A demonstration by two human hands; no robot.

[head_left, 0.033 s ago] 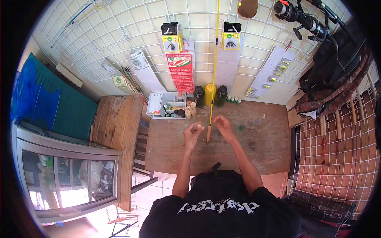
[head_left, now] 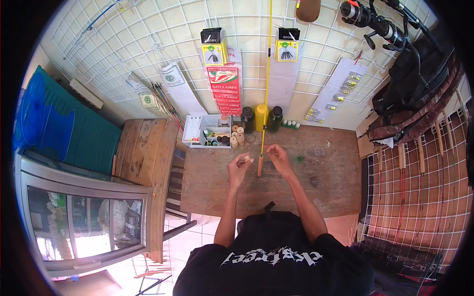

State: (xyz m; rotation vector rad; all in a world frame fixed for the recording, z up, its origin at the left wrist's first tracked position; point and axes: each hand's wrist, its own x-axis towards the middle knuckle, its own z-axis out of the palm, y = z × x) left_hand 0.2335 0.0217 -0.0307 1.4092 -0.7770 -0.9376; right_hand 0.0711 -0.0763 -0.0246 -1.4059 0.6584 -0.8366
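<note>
A thin yellow fishing rod [head_left: 267,84] with a wooden handle [head_left: 260,166] runs from the worktable up past the top of the view. My left hand [head_left: 239,168] is left of the handle, its fingers curled into a pinch; a small pale bit shows at the fingertips, too small to name. On the other side, my right hand [head_left: 279,159] has thumb and forefinger pinched close beside the rod, just above the handle. Whether those fingers touch the rod or hold a fine thread cannot be made out.
A white compartment tray [head_left: 197,143] with small bottles stands back left, beside several thread spools [head_left: 237,135]. Behind the rod are a yellow bottle [head_left: 260,118] and two dark bottles, the right one [head_left: 275,120] near small vials [head_left: 290,124]. Wire grid [head_left: 187,29] covers the wall.
</note>
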